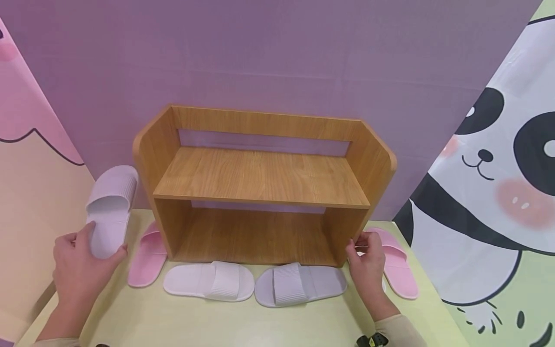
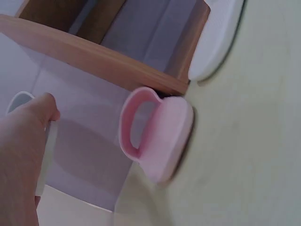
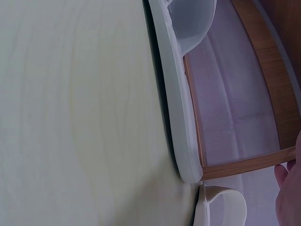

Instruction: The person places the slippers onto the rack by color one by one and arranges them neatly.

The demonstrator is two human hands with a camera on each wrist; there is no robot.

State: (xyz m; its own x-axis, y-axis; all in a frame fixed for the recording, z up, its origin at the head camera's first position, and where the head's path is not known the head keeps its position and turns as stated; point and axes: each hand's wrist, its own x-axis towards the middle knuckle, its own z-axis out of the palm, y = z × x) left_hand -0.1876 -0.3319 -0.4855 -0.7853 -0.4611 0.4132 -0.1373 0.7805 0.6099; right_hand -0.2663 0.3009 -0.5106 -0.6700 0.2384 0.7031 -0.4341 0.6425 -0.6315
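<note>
Thin white sliver (image 1: 384, 284) behind the right hand (image 1: 368, 255): mostly covered, outline not visible to me. In the right wrist view that hand is cut by the frame's edge; hold on the two-tier wooden rack (image 1: 260, 178) indeterminate. Lilac rib-strapped slipper (image 1: 114, 205): partly covered by left hand (image 1: 82, 270). Leftmost pink slipper (image 1: 147, 260): toe partly behind rack. Black wristband (image 1: 381, 338): cropped below, markings too small to read.

Smooth wood-grained shelf (image 1: 260, 176), matt plastic-looking lilac slipper (image 1: 108, 233) with ribbed strap (image 1: 113, 185), wood-grained tabletop (image 1: 217, 327), creased cloth-like backdrop (image 1: 277, 53)
</note>
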